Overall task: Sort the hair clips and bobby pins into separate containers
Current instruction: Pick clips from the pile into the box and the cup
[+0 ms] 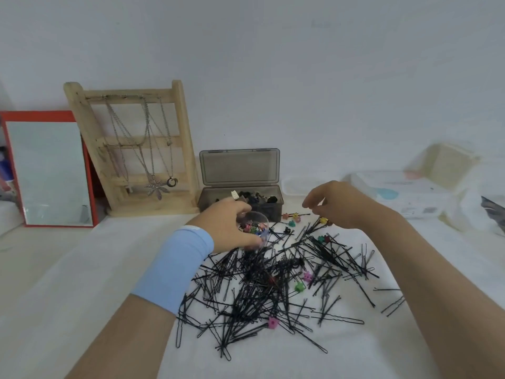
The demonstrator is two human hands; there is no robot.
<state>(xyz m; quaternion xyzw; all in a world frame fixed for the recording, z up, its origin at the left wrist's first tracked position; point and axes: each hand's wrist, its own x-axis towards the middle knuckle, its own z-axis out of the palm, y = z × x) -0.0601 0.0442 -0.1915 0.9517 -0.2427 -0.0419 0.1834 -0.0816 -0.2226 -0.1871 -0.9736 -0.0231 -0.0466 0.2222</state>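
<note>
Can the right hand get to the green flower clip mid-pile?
Probably yes: the right hand hovers over the pile's far edge, and the green flower clip lies uncovered among the bobby pins. The left hand, holding the clear tub, is off to the side.

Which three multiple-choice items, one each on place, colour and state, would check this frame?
1. Where does the grey box stand?
A) right of the wooden necklace stand
B) left of it
C) on top of it

2. What colour is the frame of the mirror?
A) blue
B) red
C) green

3. What is the left hand doing?
A) lying flat on the table
B) holding the clear bowl
C) pulling a necklace

Key:
1 A, the box stands next to the stand's right post.
2 B, the mirror's border is red.
3 B, the fingers curl round the bowl, which holds coloured clips.
</note>
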